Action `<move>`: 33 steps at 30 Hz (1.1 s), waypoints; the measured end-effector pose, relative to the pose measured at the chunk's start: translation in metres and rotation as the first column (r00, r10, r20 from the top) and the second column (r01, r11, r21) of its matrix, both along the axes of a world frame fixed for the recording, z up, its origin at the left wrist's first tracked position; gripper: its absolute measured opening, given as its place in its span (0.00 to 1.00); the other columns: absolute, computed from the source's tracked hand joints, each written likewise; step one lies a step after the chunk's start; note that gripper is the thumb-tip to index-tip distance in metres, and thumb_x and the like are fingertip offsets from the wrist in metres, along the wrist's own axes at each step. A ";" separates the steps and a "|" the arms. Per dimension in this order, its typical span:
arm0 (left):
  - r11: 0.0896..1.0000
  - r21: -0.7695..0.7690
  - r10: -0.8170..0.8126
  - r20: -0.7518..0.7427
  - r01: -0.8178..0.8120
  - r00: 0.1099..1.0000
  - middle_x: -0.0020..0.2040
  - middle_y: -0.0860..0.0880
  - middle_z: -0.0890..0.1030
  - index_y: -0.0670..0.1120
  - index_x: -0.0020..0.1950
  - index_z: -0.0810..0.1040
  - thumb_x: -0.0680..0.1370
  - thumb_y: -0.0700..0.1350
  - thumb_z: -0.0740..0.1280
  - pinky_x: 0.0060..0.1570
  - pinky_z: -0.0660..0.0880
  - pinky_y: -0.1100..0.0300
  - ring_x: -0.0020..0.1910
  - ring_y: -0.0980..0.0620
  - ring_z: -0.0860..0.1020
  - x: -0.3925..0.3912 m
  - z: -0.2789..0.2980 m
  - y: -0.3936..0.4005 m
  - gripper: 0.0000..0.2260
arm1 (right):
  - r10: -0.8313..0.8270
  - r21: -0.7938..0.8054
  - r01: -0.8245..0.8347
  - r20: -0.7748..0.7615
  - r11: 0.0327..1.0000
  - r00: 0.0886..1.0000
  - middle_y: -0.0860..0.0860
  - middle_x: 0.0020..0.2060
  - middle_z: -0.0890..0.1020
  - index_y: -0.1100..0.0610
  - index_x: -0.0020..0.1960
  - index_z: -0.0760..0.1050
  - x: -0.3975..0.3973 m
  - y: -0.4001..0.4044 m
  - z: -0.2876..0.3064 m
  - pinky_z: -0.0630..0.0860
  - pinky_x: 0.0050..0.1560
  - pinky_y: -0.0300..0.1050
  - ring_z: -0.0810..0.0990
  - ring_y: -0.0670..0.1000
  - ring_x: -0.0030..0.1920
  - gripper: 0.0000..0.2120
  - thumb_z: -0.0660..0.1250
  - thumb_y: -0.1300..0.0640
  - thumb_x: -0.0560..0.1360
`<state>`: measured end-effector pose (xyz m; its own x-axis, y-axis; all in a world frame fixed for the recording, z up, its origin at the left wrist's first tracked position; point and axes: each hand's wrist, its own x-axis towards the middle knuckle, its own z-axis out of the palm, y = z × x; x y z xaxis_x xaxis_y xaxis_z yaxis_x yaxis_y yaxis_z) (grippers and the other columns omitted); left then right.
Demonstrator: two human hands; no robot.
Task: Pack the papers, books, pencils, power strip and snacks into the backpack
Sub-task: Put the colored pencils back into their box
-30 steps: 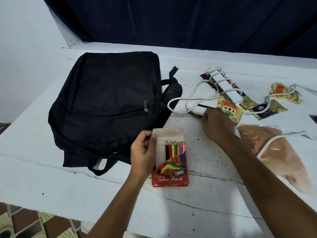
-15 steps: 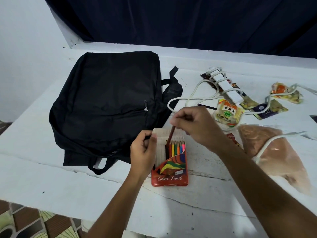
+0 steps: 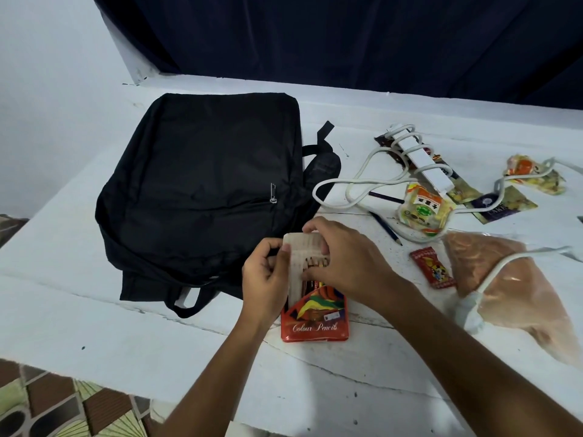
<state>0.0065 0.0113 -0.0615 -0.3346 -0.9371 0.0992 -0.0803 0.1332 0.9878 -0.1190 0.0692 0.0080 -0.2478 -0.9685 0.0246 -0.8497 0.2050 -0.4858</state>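
Gripping the left edge of the pale inner tray of the colour pencil box [image 3: 315, 313], the left hand [image 3: 268, 279] curls its fingers round that edge and steadies it on the white table [image 3: 94, 310]. Going right, the right hand [image 3: 344, 260] lies over the tray top, fingertips pressed on the pencil ends; 0.5 s ago it pinched 1 brown pencil above the row, and 1.0 s ago it was reaching out by the cable. That pencil now sits among the others, so 1 loose pencil is judged stowed. At least 2 dark pencils [image 3: 385, 228] lie loose right of the box.

Materials, left to right:
- Backpack [image 3: 202, 190]: black, soft, wrinkled fabric, lying flat, front zip closed; nothing visibly packed.
- Box: glossy red card sleeve, ribbed pale tray.
- Power strip [image 3: 422, 165]: rigid white bar, smooth white cable looped round it and trailing across the snacks.
- Snack packets [image 3: 422, 209]: crinkly printed foil and film; 1 large clear bag [image 3: 520, 304] of brownish contents at far right.
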 end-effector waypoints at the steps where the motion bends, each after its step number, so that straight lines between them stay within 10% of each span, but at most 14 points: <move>1: 1.000 -0.001 -0.001 0.000 0.001 1.000 0.33 0.36 0.78 0.45 0.47 0.78 0.81 0.45 0.62 0.27 0.71 0.42 0.30 0.32 0.74 0.000 0.000 0.000 0.07 | 0.002 -0.010 -0.002 0.070 1.000 0.998 0.42 0.40 0.69 0.48 0.62 0.69 -0.003 0.001 -0.001 0.66 0.40 0.42 0.71 0.45 0.42 0.27 0.76 0.49 0.66; 4: 0.999 0.035 -0.009 0.003 0.009 1.000 0.33 0.38 0.79 0.47 0.46 0.77 0.81 0.46 0.62 0.28 0.73 0.47 0.30 0.41 0.77 -0.001 0.001 0.001 0.07 | -0.103 -0.166 0.152 0.272 0.974 0.957 0.47 0.38 0.75 0.52 0.54 0.73 -0.023 -0.001 -0.005 0.71 0.35 0.41 0.73 0.45 0.35 0.14 0.73 0.54 0.71; 9: 0.996 0.082 -0.034 -0.014 0.035 0.999 0.37 0.44 0.83 0.47 0.47 0.77 0.81 0.45 0.62 0.34 0.79 0.49 0.37 0.46 0.83 0.001 0.001 0.002 0.06 | -0.472 -0.026 0.476 -0.190 0.879 0.861 0.57 0.51 0.81 0.56 0.58 0.72 -0.080 -0.003 -0.019 0.73 0.45 0.47 0.80 0.59 0.50 0.12 0.64 0.55 0.76; 20: 0.996 0.080 -0.045 -0.021 0.047 0.999 0.37 0.48 0.84 0.47 0.47 0.77 0.80 0.47 0.62 0.32 0.80 0.56 0.37 0.50 0.84 0.002 0.001 0.002 0.06 | -0.254 0.096 0.322 -0.422 0.942 0.870 0.59 0.46 0.80 0.55 0.69 0.62 -0.086 0.007 -0.037 0.69 0.37 0.46 0.80 0.61 0.44 0.21 0.58 0.61 0.77; 24: 0.993 0.097 -0.065 -0.031 0.068 0.997 0.38 0.52 0.85 0.47 0.47 0.76 0.80 0.46 0.62 0.34 0.80 0.55 0.37 0.53 0.84 0.001 0.002 0.001 0.05 | -0.286 -0.023 0.288 0.081 0.957 0.955 0.54 0.41 0.82 0.56 0.53 0.81 -0.083 0.007 -0.020 0.69 0.33 0.36 0.76 0.43 0.30 0.10 0.62 0.63 0.78; 27: 0.992 0.106 -0.067 -0.042 0.071 0.997 0.39 0.52 0.85 0.48 0.47 0.76 0.80 0.47 0.62 0.35 0.81 0.50 0.38 0.51 0.84 0.001 0.002 0.002 0.05 | -0.229 -0.064 0.389 0.716 0.919 0.659 0.51 0.30 0.79 0.58 0.44 0.81 -0.074 0.009 -0.001 0.71 0.32 0.38 0.74 0.45 0.28 0.12 0.61 0.68 0.77; 33: 0.995 0.080 -0.054 -0.030 0.056 0.998 0.39 0.49 0.84 0.47 0.47 0.76 0.80 0.46 0.62 0.34 0.79 0.53 0.37 0.51 0.83 0.002 0.000 0.001 0.06 | 0.027 -0.196 0.279 0.859 0.940 0.512 0.48 0.25 0.73 0.56 0.46 0.81 -0.042 0.011 0.010 0.62 0.28 0.41 0.65 0.48 0.27 0.08 0.64 0.64 0.77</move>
<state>0.0081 0.0123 -0.0613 -0.3841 -0.9227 0.0340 -0.0477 0.0566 0.9973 -0.1606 0.0797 0.0178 -0.4167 -0.9090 -0.0114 0.0174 0.0046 -0.9998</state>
